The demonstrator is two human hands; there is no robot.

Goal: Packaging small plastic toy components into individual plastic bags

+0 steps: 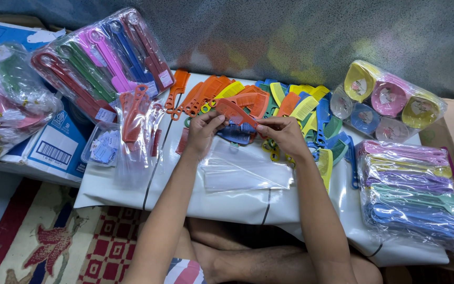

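My left hand (203, 132) and my right hand (285, 134) together hold one red-orange comb (236, 112) by its two ends, above a white sheet (227, 202). Just beyond the comb lies a loose pile of combs (290, 105) in orange, yellow, blue and green. A clear plastic sleeve (245, 171) lies flat on the sheet right under my hands. A blue comb (236, 134) shows between my hands, below the held one.
A clear bag of long-handled combs (103, 60) leans at back left, with bagged red combs (132, 131) beside it. Round coloured cases in plastic (387, 100) sit at back right, above a bag of pastel combs (413, 192). A patterned mat (64, 242) covers the floor.
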